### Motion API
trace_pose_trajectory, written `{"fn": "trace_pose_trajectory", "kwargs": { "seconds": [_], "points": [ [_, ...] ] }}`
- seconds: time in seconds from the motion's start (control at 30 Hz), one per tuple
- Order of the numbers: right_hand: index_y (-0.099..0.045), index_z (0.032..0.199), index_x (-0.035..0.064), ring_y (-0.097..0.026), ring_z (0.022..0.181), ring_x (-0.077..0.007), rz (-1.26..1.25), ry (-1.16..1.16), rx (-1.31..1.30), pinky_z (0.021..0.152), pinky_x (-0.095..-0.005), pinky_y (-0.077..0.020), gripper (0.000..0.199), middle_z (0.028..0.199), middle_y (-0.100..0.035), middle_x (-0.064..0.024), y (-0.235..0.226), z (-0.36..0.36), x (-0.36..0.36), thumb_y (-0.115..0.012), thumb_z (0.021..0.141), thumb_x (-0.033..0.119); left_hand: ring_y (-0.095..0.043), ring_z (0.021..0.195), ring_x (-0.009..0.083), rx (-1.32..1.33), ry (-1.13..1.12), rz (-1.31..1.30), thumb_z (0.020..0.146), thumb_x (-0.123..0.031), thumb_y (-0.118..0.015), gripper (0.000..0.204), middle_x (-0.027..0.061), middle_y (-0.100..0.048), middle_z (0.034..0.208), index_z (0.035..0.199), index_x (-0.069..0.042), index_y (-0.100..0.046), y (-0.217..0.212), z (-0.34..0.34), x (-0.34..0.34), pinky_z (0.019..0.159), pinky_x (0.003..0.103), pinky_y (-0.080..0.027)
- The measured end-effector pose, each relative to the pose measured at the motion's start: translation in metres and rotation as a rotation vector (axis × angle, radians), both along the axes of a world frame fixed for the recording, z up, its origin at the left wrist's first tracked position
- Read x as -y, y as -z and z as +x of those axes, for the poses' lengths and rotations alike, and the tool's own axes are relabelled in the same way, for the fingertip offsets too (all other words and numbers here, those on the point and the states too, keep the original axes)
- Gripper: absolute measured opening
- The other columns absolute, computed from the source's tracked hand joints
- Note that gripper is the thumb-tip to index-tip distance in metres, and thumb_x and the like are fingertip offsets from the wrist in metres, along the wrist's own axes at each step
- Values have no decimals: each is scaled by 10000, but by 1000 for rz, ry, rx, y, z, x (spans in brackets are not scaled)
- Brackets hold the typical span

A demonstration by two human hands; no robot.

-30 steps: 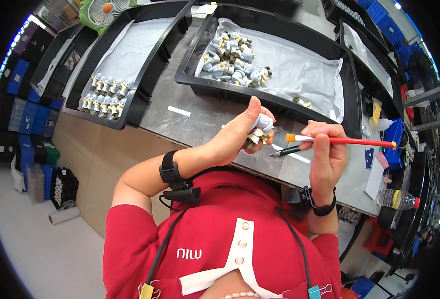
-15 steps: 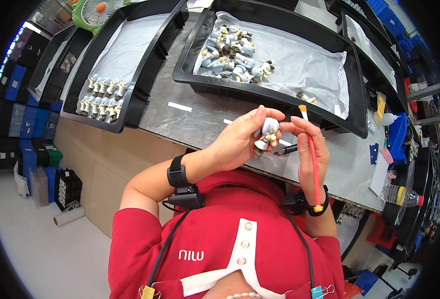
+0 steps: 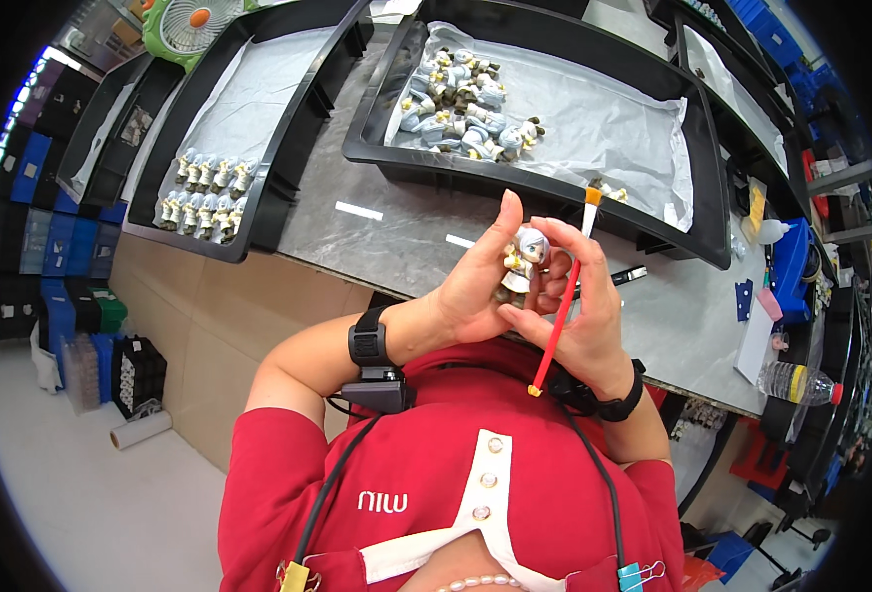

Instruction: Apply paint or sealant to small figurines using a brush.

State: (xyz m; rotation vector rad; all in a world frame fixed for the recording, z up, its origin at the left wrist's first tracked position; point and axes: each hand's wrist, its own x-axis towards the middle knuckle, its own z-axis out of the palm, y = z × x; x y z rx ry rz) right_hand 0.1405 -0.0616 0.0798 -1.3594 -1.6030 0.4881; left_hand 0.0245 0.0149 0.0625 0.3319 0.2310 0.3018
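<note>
A small painted figurine (image 3: 521,266) with pale grey hair and a white outfit is held upright between my hands, its front showing. My left hand (image 3: 477,281) supports it along the palm, thumb raised beside its head. My right hand (image 3: 586,306) touches the figurine with thumb and index finger at its head and base. That same hand also keeps a paintbrush (image 3: 560,331) with a red handle and tan bristles, bristles pointing up and away from me. Beyond my hands, a black tray (image 3: 554,178) lined with white sheet holds a heap of similar figurines (image 3: 470,109) on its left side.
On the left, another black tray (image 3: 288,128) carries neat rows of figurines (image 3: 202,197). A dark pen-like tool (image 3: 628,276) lies behind my right hand. At the right stand a plastic bottle (image 3: 796,383) and a blue bin (image 3: 793,271). A green fan (image 3: 191,25) is at far left.
The figurine has been turned so its front now shows. My right hand has moved left onto it, and the brush has tilted, its lower end swinging left.
</note>
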Motion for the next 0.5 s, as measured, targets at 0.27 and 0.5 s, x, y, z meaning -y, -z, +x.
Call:
{"fn": "trace_pose_trajectory", "kwargs": {
  "seconds": [0.27, 0.5],
  "points": [
    [-441, 1195, 33, -498, 1002, -319, 95, -15, 219, 850, -385, -413, 732, 1110, -530, -131, -7, -1, 6, -753, 533, 12, -535, 870, 76, -168, -188, 595, 852, -211, -603, 283, 17, -545, 966, 1074, -91, -475, 6, -19, -2, 716, 221, -446],
    [-435, 1210, 81, -484, 1070, -282, 76, -129, 201, 935, -374, -387, 749, 1196, -484, -106, -5, -3, -4, -758, 537, 28, -526, 874, 55, -184, -135, 760, 801, -145, -664, 420, 15, -557, 998, 1167, -79, -468, -4, -40, -11, 723, 213, -453]
  ]
}}
